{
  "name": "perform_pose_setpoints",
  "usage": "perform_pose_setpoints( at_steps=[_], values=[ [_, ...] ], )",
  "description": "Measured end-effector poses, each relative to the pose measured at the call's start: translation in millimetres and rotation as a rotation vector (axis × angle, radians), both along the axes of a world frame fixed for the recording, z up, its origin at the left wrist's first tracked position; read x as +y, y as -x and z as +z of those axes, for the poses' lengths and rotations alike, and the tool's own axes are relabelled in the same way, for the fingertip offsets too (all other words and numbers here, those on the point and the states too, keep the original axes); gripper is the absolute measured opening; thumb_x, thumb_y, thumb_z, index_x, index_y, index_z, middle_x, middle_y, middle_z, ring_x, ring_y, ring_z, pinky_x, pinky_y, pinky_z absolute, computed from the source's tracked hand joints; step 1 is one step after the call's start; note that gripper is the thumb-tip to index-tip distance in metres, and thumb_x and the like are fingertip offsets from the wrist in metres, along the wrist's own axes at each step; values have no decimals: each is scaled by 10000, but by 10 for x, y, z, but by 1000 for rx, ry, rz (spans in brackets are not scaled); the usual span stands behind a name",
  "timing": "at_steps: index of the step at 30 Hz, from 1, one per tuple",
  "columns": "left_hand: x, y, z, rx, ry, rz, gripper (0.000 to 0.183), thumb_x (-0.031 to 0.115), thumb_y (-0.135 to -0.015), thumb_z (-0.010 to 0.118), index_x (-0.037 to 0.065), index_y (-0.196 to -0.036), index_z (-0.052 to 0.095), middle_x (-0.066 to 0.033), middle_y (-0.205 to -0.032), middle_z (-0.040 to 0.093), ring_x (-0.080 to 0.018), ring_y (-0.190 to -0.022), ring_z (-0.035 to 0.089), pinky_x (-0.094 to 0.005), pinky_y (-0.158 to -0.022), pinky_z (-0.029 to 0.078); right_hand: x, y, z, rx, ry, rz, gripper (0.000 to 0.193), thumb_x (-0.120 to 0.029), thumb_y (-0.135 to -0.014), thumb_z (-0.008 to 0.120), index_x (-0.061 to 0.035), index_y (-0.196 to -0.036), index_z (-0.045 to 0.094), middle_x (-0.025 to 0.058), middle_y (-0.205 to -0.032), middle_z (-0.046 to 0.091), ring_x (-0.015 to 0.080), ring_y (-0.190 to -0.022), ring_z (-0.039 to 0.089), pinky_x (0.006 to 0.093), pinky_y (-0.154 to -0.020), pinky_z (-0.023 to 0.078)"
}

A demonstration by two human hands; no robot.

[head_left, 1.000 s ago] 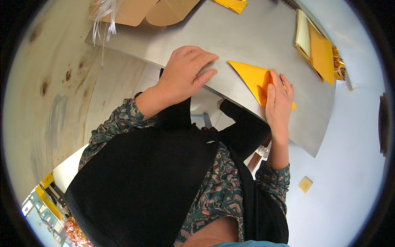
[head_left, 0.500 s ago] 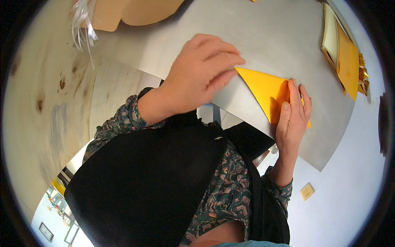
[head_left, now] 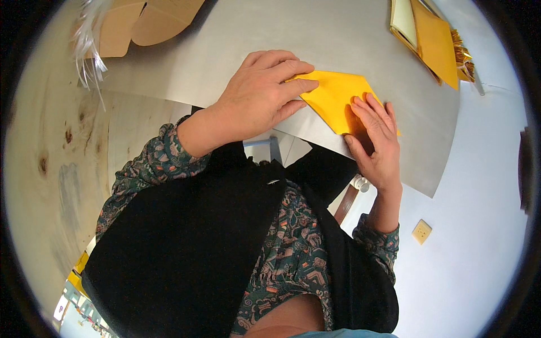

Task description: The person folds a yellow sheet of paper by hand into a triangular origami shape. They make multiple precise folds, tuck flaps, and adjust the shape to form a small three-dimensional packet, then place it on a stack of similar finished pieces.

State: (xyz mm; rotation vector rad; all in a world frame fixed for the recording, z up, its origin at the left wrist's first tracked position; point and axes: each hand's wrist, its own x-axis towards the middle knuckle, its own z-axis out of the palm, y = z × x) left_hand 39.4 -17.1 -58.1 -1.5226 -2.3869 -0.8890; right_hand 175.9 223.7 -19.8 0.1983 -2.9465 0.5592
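A folded sheet of yellow paper (head_left: pixel 337 93) lies on the grey tabletop in front of me, close to the near edge. It has a flat, many-sided outline with slanted sides. My left hand (head_left: pixel 260 90) rests its fingertips on the paper's left corner, fingers stretched and apart, thumb just off the near edge. On the right side, my right hand (head_left: pixel 376 135) lies over the paper with fingers extended and thumb apart, casting a shadow on it. The palm hides the paper's lower right part.
A stack of yellow paper (head_left: pixel 437 42) sits at the far right of the grey tabletop (head_left: pixel 225 50). Brown cardboard (head_left: pixel 169 22) and white plastic strands (head_left: pixel 90 50) are at the far left. Wooden boards (head_left: pixel 73 141) run along the left. A wall socket (head_left: pixel 421 231) is at right.
The paper has gone from a triangle to a shape with more sides. My left hand, blurred at the paper's tip before, now rests on its left corner. The whole view has shifted.
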Motion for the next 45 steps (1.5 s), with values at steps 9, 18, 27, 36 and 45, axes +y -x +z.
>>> perform_pose_setpoints(
  at_steps=[9, 18, 27, 36, 45],
  values=[
    [-13, -7, -46, 38, -47, -9, 295, 184, -862, 712, 82, -1138, 691, -82, -1236, 631, -274, -1196, 532, -416, -1010, 432, 154, -12, -33, 102, -22, 92, 347, -187, -795, 773, -109, -1126, 707, 33, -1234, 681, 231, -1291, 538, 489, -1152, 321],
    [-31, -317, 35, -61, -58, -22, 369, 152, -811, 733, 35, -1151, 649, -125, -1171, 588, -304, -1095, 539, -394, -949, 479, 155, 147, 230, 263, -201, 119, 233, -181, -854, 707, -96, -1070, 704, 49, -1244, 661, 314, -1305, 492, 553, -1162, 251],
    [49, -673, 133, -106, 46, -35, 542, 215, -820, 737, -65, -1247, 558, -180, -1237, 501, -317, -1086, 507, -381, -969, 458, 42, 481, 132, 255, -272, 50, 427, -329, -887, 656, -118, -1257, 642, 97, -1411, 543, 328, -1398, 377, 542, -1187, 186],
    [92, -736, 151, -124, 100, -58, 583, 235, -819, 740, -82, -1265, 541, -192, -1253, 491, -326, -1117, 488, -382, -1003, 443, 44, 487, -66, 259, -238, -69, 507, -378, -854, 679, -89, -1268, 630, 99, -1398, 555, 321, -1381, 392, 568, -1183, 158],
    [100, -744, 173, -166, 119, -89, 581, 235, -839, 726, -96, -1273, 525, -198, -1261, 483, -329, -1126, 482, -386, -1015, 437, -11, 480, -196, 255, -224, -177, 534, -417, -847, 676, -66, -1247, 638, 103, -1386, 568, 326, -1373, 402, 596, -1173, 143]
  ],
)
